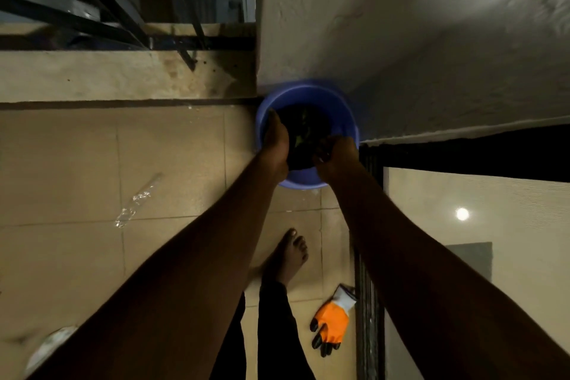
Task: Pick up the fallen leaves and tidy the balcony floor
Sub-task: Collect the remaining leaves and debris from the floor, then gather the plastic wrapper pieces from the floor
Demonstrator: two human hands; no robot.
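Note:
A blue bucket [340, 102] stands in the corner where the balcony floor meets the white wall. Over its mouth is a dark object [308, 120], perhaps a black bag or pan; blur hides its shape. Green leaves [299, 137] show on it. My left hand [276, 140] lies along its left side with the fingers straight and together. My right hand [337, 157] is curled around its near right edge. Both hands are above the bucket's near rim.
An orange glove [331, 325] with black fingertips lies on the tiles by the sliding-door track [367, 256]. A clear plastic wrapper [135, 203] lies on the floor at left, another pale scrap [51, 345] at bottom left. My bare foot [291, 254] stands below the bucket. A black railing [80, 9] tops the ledge.

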